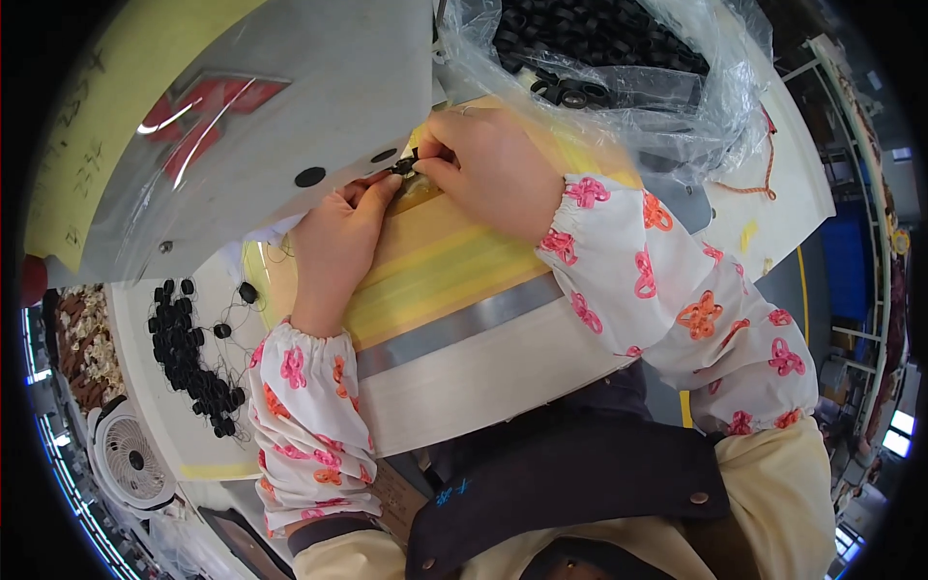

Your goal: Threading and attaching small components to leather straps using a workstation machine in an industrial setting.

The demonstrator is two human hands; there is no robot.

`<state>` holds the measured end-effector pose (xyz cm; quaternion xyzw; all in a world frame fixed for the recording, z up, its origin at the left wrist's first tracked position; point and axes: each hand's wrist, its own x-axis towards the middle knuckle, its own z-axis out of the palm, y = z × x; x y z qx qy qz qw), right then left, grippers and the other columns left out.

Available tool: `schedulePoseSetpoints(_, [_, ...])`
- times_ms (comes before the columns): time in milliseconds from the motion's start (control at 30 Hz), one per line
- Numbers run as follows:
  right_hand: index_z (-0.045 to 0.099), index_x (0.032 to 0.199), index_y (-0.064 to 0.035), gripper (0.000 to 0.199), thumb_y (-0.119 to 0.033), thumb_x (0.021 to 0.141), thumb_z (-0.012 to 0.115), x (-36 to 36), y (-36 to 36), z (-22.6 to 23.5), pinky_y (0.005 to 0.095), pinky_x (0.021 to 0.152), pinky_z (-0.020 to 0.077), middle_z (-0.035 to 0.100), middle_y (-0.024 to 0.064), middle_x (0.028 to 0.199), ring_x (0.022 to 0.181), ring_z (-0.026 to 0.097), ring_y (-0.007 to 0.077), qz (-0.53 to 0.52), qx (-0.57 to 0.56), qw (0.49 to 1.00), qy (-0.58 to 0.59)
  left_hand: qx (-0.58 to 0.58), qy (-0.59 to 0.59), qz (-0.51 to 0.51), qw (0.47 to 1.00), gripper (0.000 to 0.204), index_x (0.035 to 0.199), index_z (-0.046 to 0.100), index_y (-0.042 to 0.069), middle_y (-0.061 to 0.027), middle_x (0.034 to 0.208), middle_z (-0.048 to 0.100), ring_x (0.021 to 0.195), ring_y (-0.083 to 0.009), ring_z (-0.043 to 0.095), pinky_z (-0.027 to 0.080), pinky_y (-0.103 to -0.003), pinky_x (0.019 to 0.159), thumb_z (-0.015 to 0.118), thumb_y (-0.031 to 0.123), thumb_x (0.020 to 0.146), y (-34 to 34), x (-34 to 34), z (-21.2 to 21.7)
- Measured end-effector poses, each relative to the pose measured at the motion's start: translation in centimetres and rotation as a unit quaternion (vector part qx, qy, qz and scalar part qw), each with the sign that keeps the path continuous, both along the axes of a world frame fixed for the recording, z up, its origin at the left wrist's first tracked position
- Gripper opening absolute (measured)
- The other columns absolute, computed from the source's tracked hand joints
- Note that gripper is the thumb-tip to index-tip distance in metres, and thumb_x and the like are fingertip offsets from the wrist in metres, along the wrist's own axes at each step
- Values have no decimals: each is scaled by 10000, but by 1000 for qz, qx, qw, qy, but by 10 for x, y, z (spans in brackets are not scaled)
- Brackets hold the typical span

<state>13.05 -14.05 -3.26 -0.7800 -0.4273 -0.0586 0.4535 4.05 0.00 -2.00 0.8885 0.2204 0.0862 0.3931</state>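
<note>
At the edge of a grey machine head [358,77], probably a sewing machine, my two hands come together. My left hand [338,237] is closed, with thumb and finger pinching a small black piece [403,167]. From the other side my right hand [498,169] is also closed, its fingertips on the same piece. My fingers and the machine partly cover it, so its exact shape is hard to make out. Under both hands lies a work surface covered in yellow tape [454,261].
A clear plastic bag [730,106] of small black loops [599,34] stands at the far right. On the left, several black pieces [184,338] lie on the white table, strung with thread. A white fan [135,459] is at the lower left. An orange cord [749,188] lies right.
</note>
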Motion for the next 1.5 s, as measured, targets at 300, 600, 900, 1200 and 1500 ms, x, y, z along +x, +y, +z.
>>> schedulePoseSetpoints(300, [497,713,-23,98,-82,717,575,2,4,-4,394,558,431,550,143,659,639,552,327,0,26,999,-35,65,2,-22,998,273,761,620,8,-43,587,587,533,-67,513,403,-238,518,639,280,766,2,-1,10])
schedulePoseSetpoints(600, [545,676,-47,157,-189,729,585,1,-10,-2,389,576,439,577,121,658,642,568,303,30,-18,999,-14,220,-155,-103,958,262,653,573,36,-130,543,536,484,-268,533,396,-325,460,580,256,794,-14,-28,1])
schedulePoseSetpoints(900, [567,680,-34,180,-203,734,596,0,-18,5,389,557,442,586,120,635,602,569,299,32,-12,999,8,37,-173,78,981,164,706,616,-15,-116,560,595,421,-176,526,405,-258,434,573,118,791,47,-108,-3])
schedulePoseSetpoints(1200, [524,963,18,268,-68,726,616,-56,-63,116,275,661,412,535,165,906,752,507,185,210,221,945,-119,270,-277,147,910,146,824,629,27,-113,936,597,822,-252,567,449,-305,709,617,-25,689,-23,-214,1])
schedulePoseSetpoints(1500, [480,1091,19,481,-261,730,629,-103,-39,152,333,713,416,506,236,994,857,509,274,277,381,867,-160,100,6,253,962,81,821,603,36,-121,810,594,716,-299,582,467,-345,612,574,88,765,-89,-368,-110])
